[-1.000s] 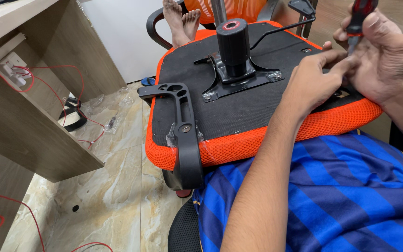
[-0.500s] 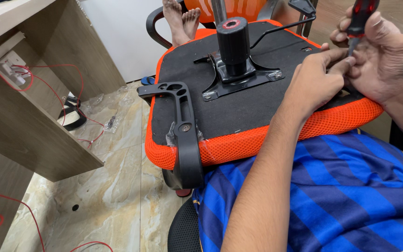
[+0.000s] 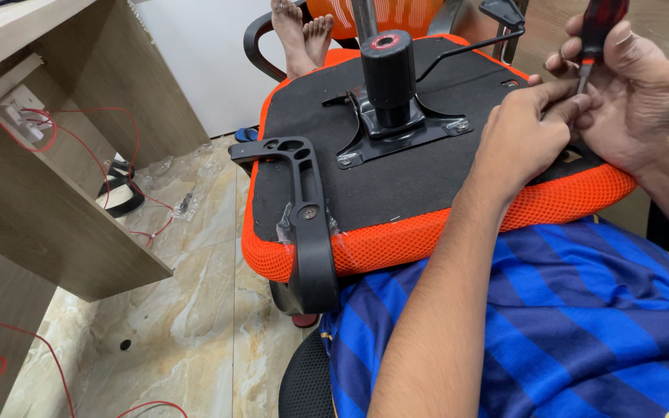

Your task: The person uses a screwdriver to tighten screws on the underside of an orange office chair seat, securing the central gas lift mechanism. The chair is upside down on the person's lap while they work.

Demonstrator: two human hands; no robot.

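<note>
Marble floor below, the upturned orange seat [image 3: 443,224] shows a black underside.

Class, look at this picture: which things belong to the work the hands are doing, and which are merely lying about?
In use: screwdriver gripped by the right hand; left hand steadying its tip; upturned orange seat; black armrest; centre mechanism plate.

Lying about: red wires; wooden desk; black sandal; another person's bare feet.
</note>
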